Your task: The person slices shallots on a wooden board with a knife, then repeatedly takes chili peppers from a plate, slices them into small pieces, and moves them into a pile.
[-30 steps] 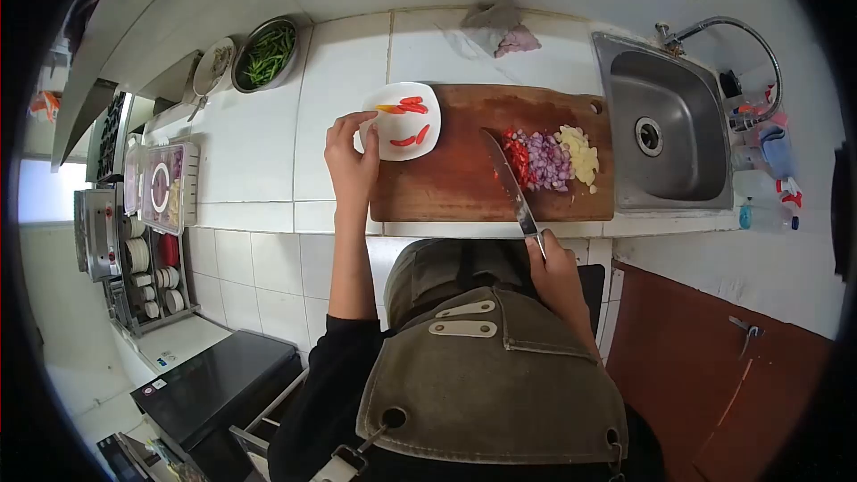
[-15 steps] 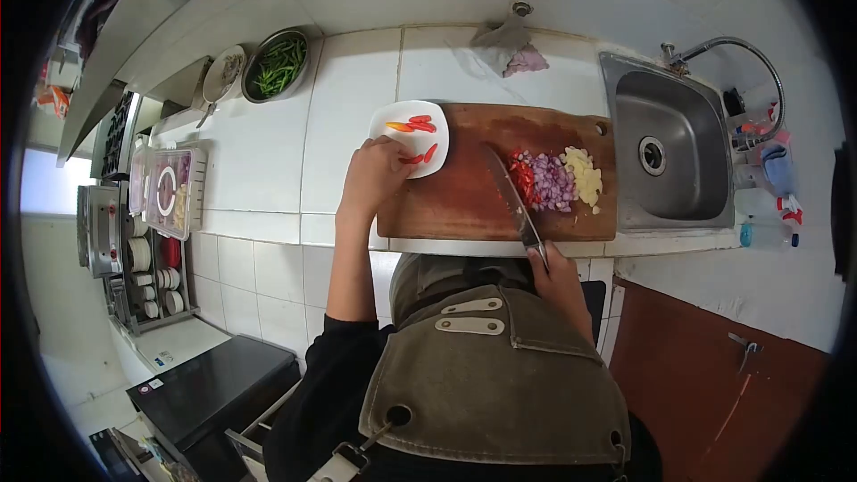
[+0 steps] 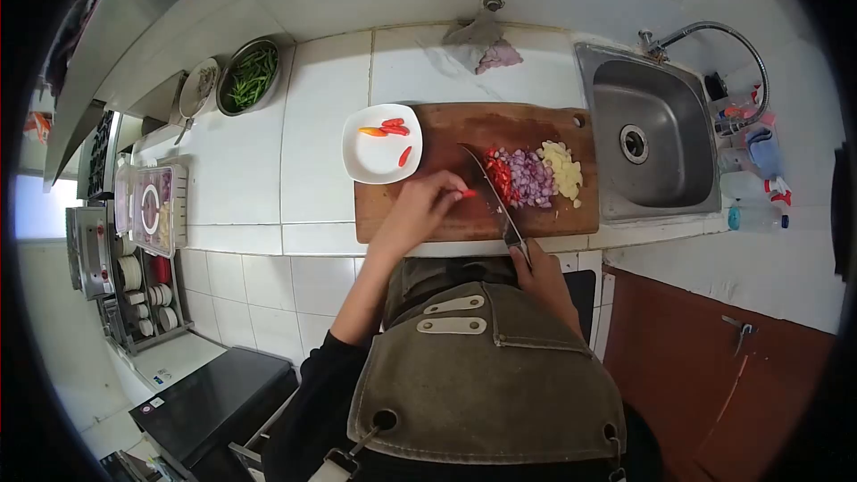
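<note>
A red chili (image 3: pixel 468 193) is pinched in the fingertips of my left hand (image 3: pixel 427 207), just above the wooden cutting board (image 3: pixel 439 137) and left of the blade. My right hand (image 3: pixel 542 280) grips the handle of a kitchen knife (image 3: pixel 496 199), its blade pointing up and away across the board. Right of the blade lie chopped red chili (image 3: pixel 500 177), diced purple shallots (image 3: pixel 527 180) and chopped pale garlic (image 3: pixel 562 170) in touching piles. Several red and orange chilies (image 3: pixel 393 128) rest in a white square bowl (image 3: pixel 359 163) that overlaps the board's left corner.
A steel sink (image 3: pixel 656 187) with a flexible faucet (image 3: pixel 714 27) adjoins the board's right side. Far left on the counter stand a bowl of green chilies (image 3: pixel 253 78) and a smaller bowl (image 3: pixel 198 87). A plastic bag (image 3: pixel 471 43) lies by the wall; bottles (image 3: pixel 757 217) stand beyond the sink.
My left hand has moved from the white bowl rightward to the board, carrying one red chili. The knife stays in my right hand, and the whole view has shifted slightly.
</note>
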Available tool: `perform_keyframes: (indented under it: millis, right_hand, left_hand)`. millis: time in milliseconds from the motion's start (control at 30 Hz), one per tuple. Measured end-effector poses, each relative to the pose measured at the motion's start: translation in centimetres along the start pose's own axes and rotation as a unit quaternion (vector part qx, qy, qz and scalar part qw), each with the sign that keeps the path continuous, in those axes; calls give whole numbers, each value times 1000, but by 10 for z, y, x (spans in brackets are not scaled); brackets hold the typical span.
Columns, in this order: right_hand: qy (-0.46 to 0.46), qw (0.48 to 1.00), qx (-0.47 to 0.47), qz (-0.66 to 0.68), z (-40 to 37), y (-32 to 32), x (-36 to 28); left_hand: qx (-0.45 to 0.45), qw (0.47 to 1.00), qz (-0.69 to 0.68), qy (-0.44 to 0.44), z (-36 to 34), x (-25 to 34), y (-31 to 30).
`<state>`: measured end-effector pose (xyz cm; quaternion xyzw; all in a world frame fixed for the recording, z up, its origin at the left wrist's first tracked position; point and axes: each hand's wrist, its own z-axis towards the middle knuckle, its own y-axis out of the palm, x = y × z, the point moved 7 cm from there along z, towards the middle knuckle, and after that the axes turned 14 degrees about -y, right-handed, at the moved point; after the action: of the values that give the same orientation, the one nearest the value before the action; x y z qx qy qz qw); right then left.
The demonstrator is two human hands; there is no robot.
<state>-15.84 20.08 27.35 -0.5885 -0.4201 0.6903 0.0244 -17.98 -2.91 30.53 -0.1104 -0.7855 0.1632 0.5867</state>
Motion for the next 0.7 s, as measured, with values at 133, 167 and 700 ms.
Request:
perform_keyframes:
  millis: [133,167,700]
  right_hand:
    - [11,1000,-19,-6,-2,-2,1]
    - [6,1000,-18,-6,-2,-3,0]
    - [11,997,-30,-64,-4,-1,-2]
  left_hand:
    - [29,996,67,45,6,-13,18]
    - [30,996,66,43,7,-15,20]
    - [112,978,121,127,0,-10,21]
